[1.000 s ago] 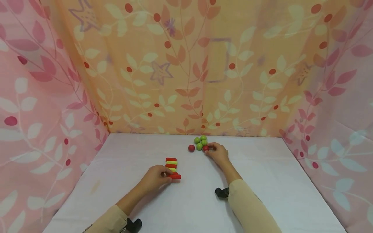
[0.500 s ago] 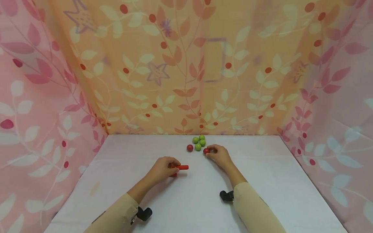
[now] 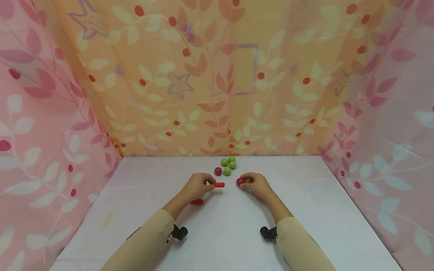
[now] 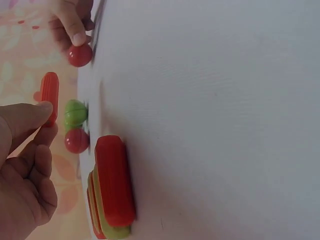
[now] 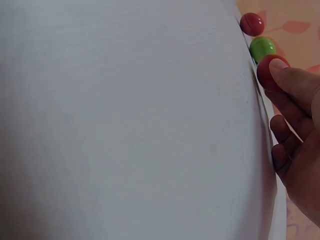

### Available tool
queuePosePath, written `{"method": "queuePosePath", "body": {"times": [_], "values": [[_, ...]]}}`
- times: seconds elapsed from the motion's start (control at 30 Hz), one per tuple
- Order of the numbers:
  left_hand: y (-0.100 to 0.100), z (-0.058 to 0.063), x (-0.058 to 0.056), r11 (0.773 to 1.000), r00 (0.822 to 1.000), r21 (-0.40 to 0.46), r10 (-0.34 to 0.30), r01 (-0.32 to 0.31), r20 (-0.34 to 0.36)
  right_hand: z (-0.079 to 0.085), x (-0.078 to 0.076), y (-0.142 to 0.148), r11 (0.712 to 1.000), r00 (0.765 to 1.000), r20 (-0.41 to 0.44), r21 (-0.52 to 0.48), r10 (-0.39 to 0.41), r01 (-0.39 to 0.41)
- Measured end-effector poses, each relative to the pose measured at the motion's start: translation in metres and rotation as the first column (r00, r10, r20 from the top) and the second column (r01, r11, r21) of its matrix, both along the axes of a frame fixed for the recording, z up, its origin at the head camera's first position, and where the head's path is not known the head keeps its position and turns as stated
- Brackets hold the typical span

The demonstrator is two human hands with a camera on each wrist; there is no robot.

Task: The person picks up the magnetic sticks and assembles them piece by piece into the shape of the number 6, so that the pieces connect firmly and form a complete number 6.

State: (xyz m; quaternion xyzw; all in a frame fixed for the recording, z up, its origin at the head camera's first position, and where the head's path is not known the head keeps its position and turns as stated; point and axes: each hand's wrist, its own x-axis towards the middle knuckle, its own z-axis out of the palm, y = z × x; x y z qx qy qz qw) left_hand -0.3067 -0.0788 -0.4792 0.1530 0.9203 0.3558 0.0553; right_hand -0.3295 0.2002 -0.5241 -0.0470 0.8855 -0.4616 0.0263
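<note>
My left hand [image 3: 199, 185] pinches a short red ridged stick [image 3: 219, 184] between thumb and fingers, lifted above the table. To its right, my right hand [image 3: 258, 185] holds a shiny red ball [image 3: 240, 181] by thumb and fingertips. Beneath the left forearm lies a row of similar red and yellow-green sticks; only a red stick [image 3: 197, 202] of it shows in the head view. The left wrist view shows more of that row, with a red stick [image 4: 115, 181] nearest and a yellow-green stick [image 4: 118, 233] beside it.
Behind the hands, another red ball [image 3: 218, 171] sits beside several green balls [image 3: 227, 171] near the back of the white table [image 3: 230, 241]. Patterned cloth [image 3: 210, 86] walls the table at the back and both sides. A black camera [image 3: 179, 232] is strapped to each wrist.
My left hand has lifted the red stick from the near end of the row and carried it forward and right. My right hand has drawn the red ball away from the group, toward me.
</note>
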Motion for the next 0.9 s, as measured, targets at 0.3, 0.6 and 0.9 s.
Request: {"method": "queuePosePath", "body": {"times": [0.3,0.6,0.9], "values": [[0.015,-0.007,-0.013,1.0,1.0,-0.013,-0.026,0.026,-0.001,-0.001,0.006,0.002,0.999,0.999,-0.001,0.009,0.04,-0.04],[0.03,-0.019,-0.02,0.999,0.999,-0.01,-0.034,0.034,0.022,-0.002,0.012,0.001,0.996,0.997,0.002,-0.016,0.083,-0.083],[0.043,-0.02,-0.025,0.998,0.998,-0.026,-0.055,0.055,-0.005,0.0,0.012,0.001,0.995,0.995,-0.003,-0.027,0.099,-0.099]]}}
